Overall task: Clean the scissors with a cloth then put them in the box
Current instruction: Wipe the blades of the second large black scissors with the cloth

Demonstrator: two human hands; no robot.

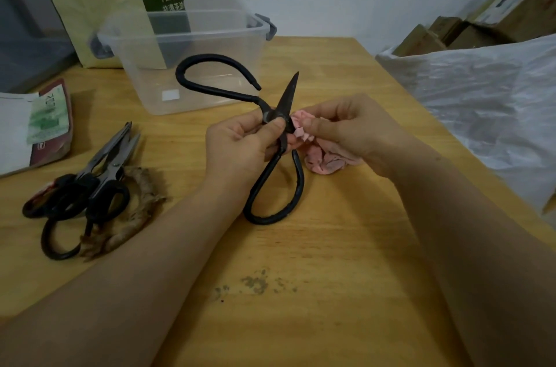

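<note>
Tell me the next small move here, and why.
Probably wipe the pink cloth outward from the pivot: the left hand grips the open black scissors there, the right hand pinches the cloth against them, and the clear box holds no scissors.

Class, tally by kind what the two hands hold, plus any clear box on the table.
Black scissors, in the left hand: 1
Pink cloth, in the right hand: 1
Clear box: 1
Total: 3

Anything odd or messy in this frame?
A grey-green smudge stains the table near the front. At the left, spare scissors lie heaped crosswise on a frayed brown bundle. The box stands upright and looks undamaged.
</note>
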